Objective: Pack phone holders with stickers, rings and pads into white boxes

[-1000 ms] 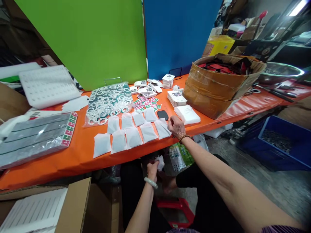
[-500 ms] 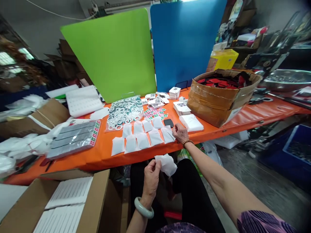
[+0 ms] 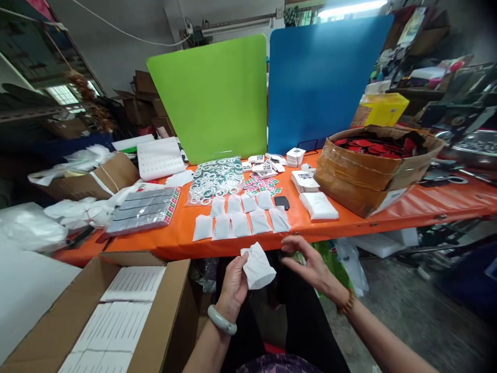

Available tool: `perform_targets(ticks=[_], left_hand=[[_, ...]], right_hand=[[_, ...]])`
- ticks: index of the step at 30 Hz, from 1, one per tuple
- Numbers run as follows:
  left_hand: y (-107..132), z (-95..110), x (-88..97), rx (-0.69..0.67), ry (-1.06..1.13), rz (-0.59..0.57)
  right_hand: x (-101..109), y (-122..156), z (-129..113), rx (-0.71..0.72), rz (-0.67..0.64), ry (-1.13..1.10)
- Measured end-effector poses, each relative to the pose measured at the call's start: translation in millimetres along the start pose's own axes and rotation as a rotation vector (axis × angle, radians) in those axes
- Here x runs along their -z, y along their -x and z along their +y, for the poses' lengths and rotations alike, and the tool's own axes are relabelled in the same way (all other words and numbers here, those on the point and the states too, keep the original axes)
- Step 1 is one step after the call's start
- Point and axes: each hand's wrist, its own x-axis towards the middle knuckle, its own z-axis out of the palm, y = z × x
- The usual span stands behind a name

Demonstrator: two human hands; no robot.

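Observation:
In my left hand (image 3: 235, 282) I pinch a small white pouch (image 3: 259, 267) by its left side, above my lap. My right hand (image 3: 308, 261) is just to the right of it, fingers apart and holding nothing. Beyond them, two rows of flat white pouches (image 3: 240, 225) lie along the table's front edge. A black square item (image 3: 281, 202) sits beside the upper row. To the right is a stack of white pouches (image 3: 319, 205), with a stack of printed cards (image 3: 305, 181) behind it. Small red and green printed pieces (image 3: 261, 185) lie scattered behind the rows.
A clear bag of white and green rings (image 3: 217, 178) lies behind the pouches. A cardboard box (image 3: 357, 171) of red and black pieces stands right. Left are a wrapped grey pack (image 3: 143, 210) and an open carton (image 3: 155, 305). Green (image 3: 217, 98) and blue boards (image 3: 322, 88) stand behind.
My right hand has left the table by the last pouch and moved down towards my lap, opening. The pouch in my left hand has turned more upright. The view has shifted.

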Motion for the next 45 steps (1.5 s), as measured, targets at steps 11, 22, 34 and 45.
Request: perform_targets(ticks=[11, 22, 34, 45], left_hand=[[10, -44, -3.1, 0.363, -0.136, -0.064], [69, -42, 12.0, -0.253, -0.856, -0.060], [110, -62, 31.4, -0.418, -1.469, -0.582], [117, -60, 26.2, -0.201, -1.350, -0.596]], right_hand=[[2, 41, -29, 0.129, -0.233, 0.030], [-11, 78, -24, -0.271, -0.153, -0.196], [-19, 153, -15, -0.511, -0.215, -0.506], [-11, 162, -22, -0.449, -0.317, -0.317]])
